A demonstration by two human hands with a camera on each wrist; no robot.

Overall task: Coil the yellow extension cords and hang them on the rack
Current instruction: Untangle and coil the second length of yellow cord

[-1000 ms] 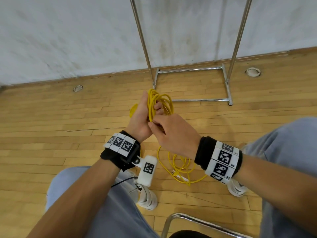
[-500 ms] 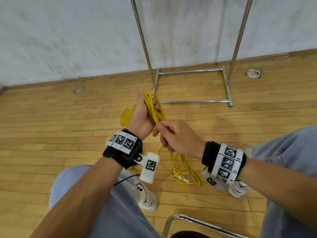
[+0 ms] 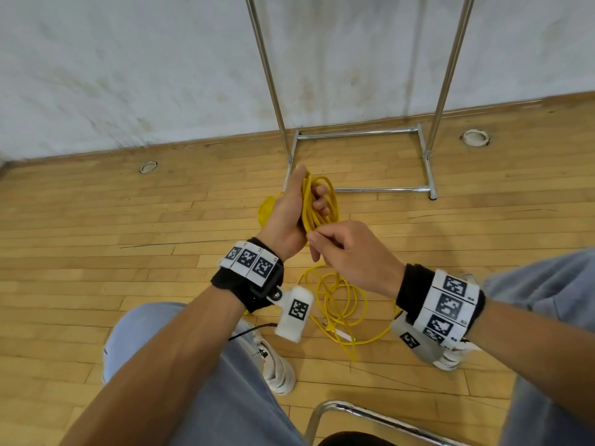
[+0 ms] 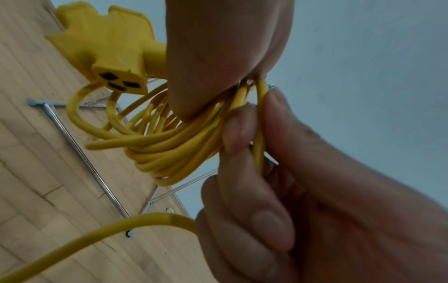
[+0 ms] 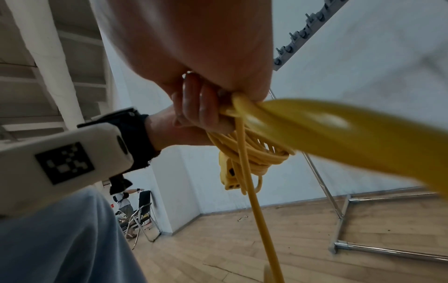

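My left hand (image 3: 289,214) grips a bundle of several loops of the yellow extension cord (image 3: 317,204), held up over the floor. Its yellow three-way socket end (image 4: 106,55) hangs behind the hand. My right hand (image 3: 347,252) sits just below and right of the left, pinching a strand of the cord (image 4: 260,134) between thumb and fingers against the bundle. The loose rest of the cord (image 3: 341,304) lies in tangled loops on the floor between my feet. The chrome rack (image 3: 357,136) stands ahead by the wall.
Wooden floor all around, a white wall behind the rack. A round floor fitting (image 3: 148,166) lies at the left and another (image 3: 476,137) at the right. A chair's chrome frame (image 3: 354,413) is under me. Another person (image 5: 123,201) and a folding chair stand far off.
My right hand has drawn back and down from the top of the coil, then come up against the bundle again with a strand. The left hand has kept its grip, shifting slightly.
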